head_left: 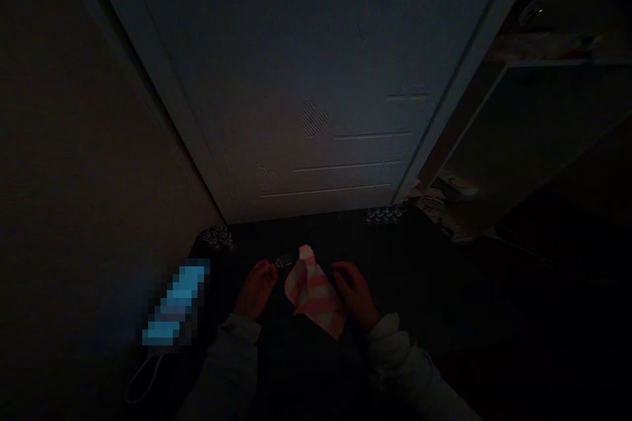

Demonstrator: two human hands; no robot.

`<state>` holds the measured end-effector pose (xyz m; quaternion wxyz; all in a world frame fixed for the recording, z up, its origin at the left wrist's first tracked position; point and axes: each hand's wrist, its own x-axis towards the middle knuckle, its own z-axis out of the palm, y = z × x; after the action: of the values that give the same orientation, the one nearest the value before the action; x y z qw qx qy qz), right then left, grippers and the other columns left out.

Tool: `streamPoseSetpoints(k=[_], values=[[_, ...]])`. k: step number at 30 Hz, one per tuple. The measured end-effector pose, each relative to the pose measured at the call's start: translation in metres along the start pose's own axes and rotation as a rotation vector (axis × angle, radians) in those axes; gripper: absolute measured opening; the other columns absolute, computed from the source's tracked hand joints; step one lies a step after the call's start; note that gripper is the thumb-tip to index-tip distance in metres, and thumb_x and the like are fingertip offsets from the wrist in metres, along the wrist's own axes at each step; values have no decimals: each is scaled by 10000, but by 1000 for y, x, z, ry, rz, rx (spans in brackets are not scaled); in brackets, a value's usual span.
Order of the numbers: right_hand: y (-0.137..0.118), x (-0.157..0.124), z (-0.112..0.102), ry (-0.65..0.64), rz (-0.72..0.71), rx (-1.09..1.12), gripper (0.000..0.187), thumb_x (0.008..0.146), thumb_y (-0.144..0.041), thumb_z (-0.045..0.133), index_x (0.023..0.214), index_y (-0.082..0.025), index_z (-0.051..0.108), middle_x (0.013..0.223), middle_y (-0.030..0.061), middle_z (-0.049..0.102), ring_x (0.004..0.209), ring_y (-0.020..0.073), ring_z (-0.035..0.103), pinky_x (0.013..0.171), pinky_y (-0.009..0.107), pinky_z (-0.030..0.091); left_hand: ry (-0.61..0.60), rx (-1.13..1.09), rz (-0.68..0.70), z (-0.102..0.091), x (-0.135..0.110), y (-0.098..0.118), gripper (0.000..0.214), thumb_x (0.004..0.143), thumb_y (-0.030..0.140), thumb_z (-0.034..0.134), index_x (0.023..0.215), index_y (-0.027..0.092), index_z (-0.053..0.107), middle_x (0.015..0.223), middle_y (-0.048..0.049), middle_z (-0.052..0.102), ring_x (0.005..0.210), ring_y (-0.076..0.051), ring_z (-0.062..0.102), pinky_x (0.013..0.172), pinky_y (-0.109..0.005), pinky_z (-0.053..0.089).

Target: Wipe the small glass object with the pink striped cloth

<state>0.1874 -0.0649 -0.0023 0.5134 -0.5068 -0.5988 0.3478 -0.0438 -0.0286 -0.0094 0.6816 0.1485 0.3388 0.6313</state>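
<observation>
The scene is very dark. My left hand (257,286) pinches a small shiny piece (283,260) that looks clear or metallic; its exact kind is too dim to tell. Just right of it lies a pink-and-white striped cloth (318,296), folded and rumpled, with one narrow end pointing away from me. My right hand (356,293) is at the cloth's right edge, fingers bent and thumb a little apart, with nothing visible gripped. Whether its fingertips touch the cloth is hard to make out.
On the dark tabletop (419,296), small shiny ring-like pieces stand clustered at the back left (217,237) and back right (385,214). A blurred-out lit phone (178,302) with a white cord is at left. A pale panel with hearts (316,118) rises behind; clutter (444,204) sits right.
</observation>
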Motion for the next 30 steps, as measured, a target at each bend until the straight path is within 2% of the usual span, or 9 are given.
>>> streamPoseSetpoints(k=[3, 6, 9, 11, 15, 17, 23, 27, 30], values=[[-24, -11, -4, -147, -173, -218, 195, 795, -221, 412, 939, -195, 541, 865, 48, 568, 808, 157, 517, 714, 295, 388, 36, -14, -17, 1, 1, 1, 159, 722, 13, 461, 700, 129, 568, 668, -15, 587, 633, -96, 582, 580, -195, 484], [-48, -17, 1, -372, -342, -410, 251, 801, -238, 415, 1028, -214, 521, 889, 39, 594, 835, 161, 518, 748, 307, 342, 39, -9, -10, 3, 2, 3, 189, 746, 14, 427, 681, 126, 564, 646, -15, 578, 606, -89, 575, 563, -190, 484], [-57, -19, 9, -501, -382, -539, 303, 805, -328, 420, 1086, -238, 489, 924, 37, 606, 877, 176, 522, 766, 324, 312, 44, -10, -10, 7, 0, 4, 221, 761, 10, 394, 667, 124, 558, 645, -16, 573, 605, -86, 572, 557, -188, 486], [-53, -16, 16, -530, -368, -583, 295, 790, -381, 432, 1028, -234, 527, 876, 34, 619, 844, 181, 533, 748, 324, 309, 78, -34, -8, 9, -2, 5, 235, 768, 7, 379, 664, 122, 555, 654, -17, 572, 620, -85, 573, 578, -192, 492], [-37, -2, 31, -484, -297, -531, 228, 776, -369, 447, 738, -186, 576, 727, 16, 612, 707, 148, 534, 671, 279, 316, 147, -95, 3, 9, -1, 6, 261, 792, 23, 346, 675, 136, 550, 659, -14, 570, 654, -83, 571, 612, -193, 494], [-31, 9, 40, -418, -240, -450, 183, 757, -327, 473, 682, -178, 549, 671, 3, 587, 639, 127, 513, 625, 254, 319, 169, -115, 14, 8, 0, 8, 282, 805, 33, 323, 659, 138, 541, 656, -16, 568, 662, -84, 569, 612, -193, 492], [-10, 44, 61, -192, -30, -58, 17, 674, -195, 463, 669, -181, 456, 657, -30, 488, 596, 100, 433, 544, 213, 330, 180, -153, 48, 9, -2, 9, 295, 798, 13, 321, 625, 130, 530, 652, -18, 566, 634, -75, 560, 588, -175, 484], [10, 52, 56, -93, 184, 281, 113, 621, -177, 443, 722, -200, 399, 604, -67, 421, 523, 89, 403, 491, 202, 341, 125, -137, 59, 6, -4, 6, 241, 777, 10, 369, 664, 124, 549, 685, -22, 576, 660, -88, 569, 596, -188, 485], [19, 54, 46, -24, 256, 550, 214, 620, -185, 442, 830, -210, 413, 684, -50, 479, 569, 101, 465, 525, 215, 383, 113, -111, 58, 4, -5, 4, 218, 766, 13, 396, 676, 128, 557, 681, -20, 575, 650, -88, 568, 585, -188, 482]])
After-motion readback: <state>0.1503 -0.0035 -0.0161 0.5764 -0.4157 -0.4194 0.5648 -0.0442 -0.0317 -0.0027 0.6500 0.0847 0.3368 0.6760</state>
